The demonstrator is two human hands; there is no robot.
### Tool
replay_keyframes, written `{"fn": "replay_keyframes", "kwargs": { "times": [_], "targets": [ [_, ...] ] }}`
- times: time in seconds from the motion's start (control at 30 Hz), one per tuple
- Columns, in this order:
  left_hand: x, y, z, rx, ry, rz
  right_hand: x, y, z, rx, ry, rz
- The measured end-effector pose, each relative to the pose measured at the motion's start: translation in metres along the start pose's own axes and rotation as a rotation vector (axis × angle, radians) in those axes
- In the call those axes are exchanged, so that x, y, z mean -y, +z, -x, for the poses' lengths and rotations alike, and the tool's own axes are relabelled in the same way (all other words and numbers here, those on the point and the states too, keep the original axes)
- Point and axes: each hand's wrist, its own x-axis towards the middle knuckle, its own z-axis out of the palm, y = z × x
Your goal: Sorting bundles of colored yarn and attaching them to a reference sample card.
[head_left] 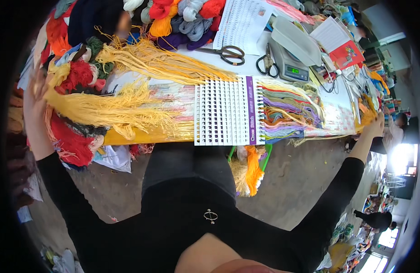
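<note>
Both my arms are spread wide along the table. At the far left, my left hand is closed at the gathered end of a yellow thread bundle, whose loose strands fan out toward the middle; its fingers are blurred. My right hand, at the far right edge, is closed against an orange-yellow bunch of thread, small and blurred in view. Between them lies a white punched thread card with a purple strip. Golden strands reach its top edge, and multicoloured threads hang from its right-hand holes.
Black scissors and a second pair lie behind the card, beside a digital scale with a tray. A printed sheet and a red booklet are farther back. Red yarn heaps left; a green-framed container stands below the table.
</note>
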Motion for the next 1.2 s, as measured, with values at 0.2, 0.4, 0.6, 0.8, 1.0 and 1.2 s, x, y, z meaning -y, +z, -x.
{"fn": "replay_keyframes", "kwargs": {
  "times": [0.2,0.4,0.6,0.8,1.0,1.2],
  "targets": [
    [0.117,0.085,0.065,0.758,-0.36,0.578,0.09,0.176,0.229,0.857,0.094,-0.165],
    [0.216,0.192,0.154,0.709,-0.964,0.156,0.105,0.242,0.437,1.421,0.391,-0.074],
    [0.266,0.22,0.159,0.699,-1.094,-0.046,0.068,0.258,0.476,1.443,0.351,0.158],
    [0.277,0.239,0.157,0.743,-0.771,-0.172,0.076,0.263,0.486,1.329,0.285,0.346],
    [0.298,0.254,0.152,0.743,-0.73,-0.269,0.075,0.266,0.482,1.383,0.422,0.225],
    [0.289,0.237,0.134,0.69,-0.517,-0.41,0.082,0.253,0.493,1.267,0.186,0.382]
  ]
}}
